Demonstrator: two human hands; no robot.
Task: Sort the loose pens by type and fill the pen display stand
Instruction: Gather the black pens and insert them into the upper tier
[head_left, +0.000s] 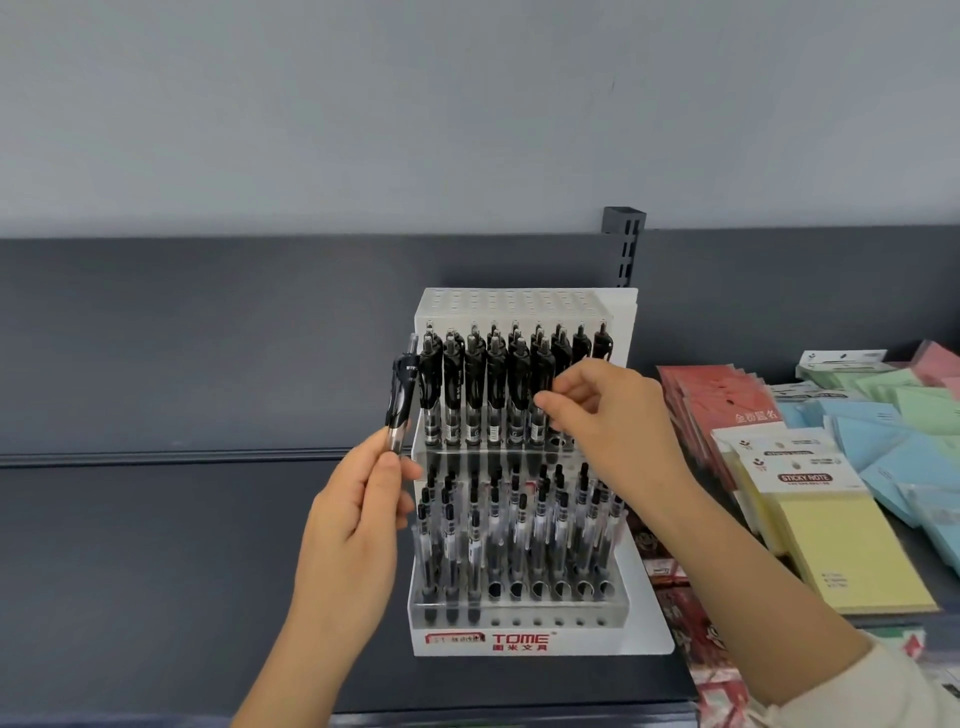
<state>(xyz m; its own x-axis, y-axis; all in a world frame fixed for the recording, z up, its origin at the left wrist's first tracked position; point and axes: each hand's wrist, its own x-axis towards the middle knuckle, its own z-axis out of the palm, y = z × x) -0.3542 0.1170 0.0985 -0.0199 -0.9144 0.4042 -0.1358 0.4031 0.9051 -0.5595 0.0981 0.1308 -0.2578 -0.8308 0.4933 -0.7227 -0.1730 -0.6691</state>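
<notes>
A white tiered pen display stand (530, 642) marked TOME sits on a dark shelf. Its upper tier holds a row of black-grip retractable pens (475, 387); the lower tiers hold slimmer clear pens (519, 525), with several holes bare at the front right. My left hand (358, 514) grips one black-grip pen (401, 400) by its clear lower barrel, upright, just left of the stand. My right hand (613, 410) reaches in front of the upper row's right part, fingers curled with thumb and fingertips close together. Whether it holds a pen is hidden.
The dark grey shelf (156, 545) stretches to the left. Right of the stand lie stacks of sticky notes: yellow pads (841, 551), red packs (722, 400), blue and green pads (893, 426). Red-patterned packets (685, 613) lie beside the stand's right base.
</notes>
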